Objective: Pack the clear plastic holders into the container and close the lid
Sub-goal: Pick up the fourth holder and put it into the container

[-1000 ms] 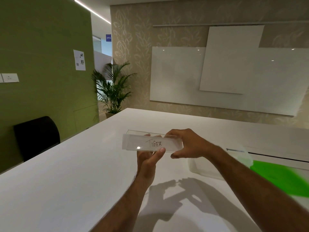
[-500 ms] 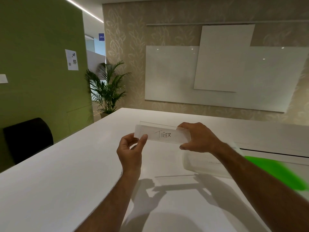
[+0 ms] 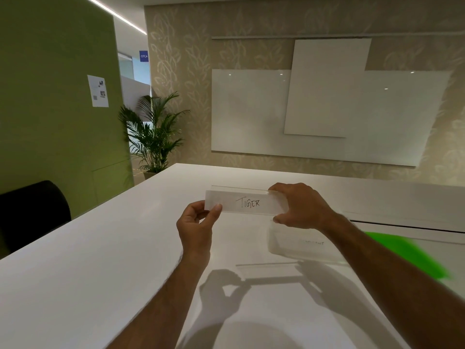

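Observation:
A clear plastic holder [image 3: 245,203] with a paper slip reading "TIGER" is held level above the white table [image 3: 100,248]. My left hand [image 3: 197,222] pinches its left end between thumb and fingers. My right hand [image 3: 299,206] grips its right end, fingers curled over the top and thumb below. Just under my right wrist sits a clear plastic container [image 3: 297,244], open on top, with something faintly lettered inside. A bright green lid [image 3: 407,253] lies on the table to the container's right, partly hidden by my right forearm.
A dark slot [image 3: 407,226] runs across the table behind the container. A black chair [image 3: 32,210] stands at the table's left side. A potted palm [image 3: 153,137] and whiteboards [image 3: 327,112] are at the far wall.
My left hand has slid from under the holder's middle to pinch its left end. The holder has risen a little and shifted right, nearer the container.

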`<state>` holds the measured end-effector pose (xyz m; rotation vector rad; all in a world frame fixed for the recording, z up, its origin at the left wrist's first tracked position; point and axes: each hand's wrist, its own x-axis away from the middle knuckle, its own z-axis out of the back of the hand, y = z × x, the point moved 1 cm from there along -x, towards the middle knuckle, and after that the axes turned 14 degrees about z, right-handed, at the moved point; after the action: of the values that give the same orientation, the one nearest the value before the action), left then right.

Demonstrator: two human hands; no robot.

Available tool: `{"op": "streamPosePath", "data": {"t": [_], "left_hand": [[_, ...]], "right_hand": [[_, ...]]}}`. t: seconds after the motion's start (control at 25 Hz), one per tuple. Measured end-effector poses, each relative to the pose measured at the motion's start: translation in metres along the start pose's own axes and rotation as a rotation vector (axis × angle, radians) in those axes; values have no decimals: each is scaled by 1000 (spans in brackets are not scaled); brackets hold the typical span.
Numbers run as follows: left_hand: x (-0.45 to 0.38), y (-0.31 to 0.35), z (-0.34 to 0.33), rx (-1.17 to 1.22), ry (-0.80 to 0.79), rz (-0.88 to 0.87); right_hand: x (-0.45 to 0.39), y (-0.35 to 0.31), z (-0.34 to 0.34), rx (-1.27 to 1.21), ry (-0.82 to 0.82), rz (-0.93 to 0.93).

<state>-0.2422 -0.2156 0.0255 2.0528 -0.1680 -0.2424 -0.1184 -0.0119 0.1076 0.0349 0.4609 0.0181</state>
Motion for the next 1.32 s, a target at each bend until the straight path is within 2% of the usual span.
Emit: {"op": "streamPosePath", "data": {"t": [0.28, 0.52, 0.68, 0.8, 0.96, 1.32], "left_hand": [[5, 1, -4, -72, -138, 29], [5, -1, -5, -133, -122, 1], [4, 6, -5, -345, -64, -169], [0, 19, -12, -592, -168, -379], [-10, 36, -28, -896, -360, -521], [-26, 20, -82, -1210, -616, -468]], "right_hand": [[7, 1, 6, 17, 9, -3], [13, 6, 10, 46, 4, -13], [17, 8, 14, 62, -14, -32], [20, 10, 17, 69, -38, -40], [26, 15, 22, 82, -62, -61], [42, 53, 25, 97, -133, -184]]}}
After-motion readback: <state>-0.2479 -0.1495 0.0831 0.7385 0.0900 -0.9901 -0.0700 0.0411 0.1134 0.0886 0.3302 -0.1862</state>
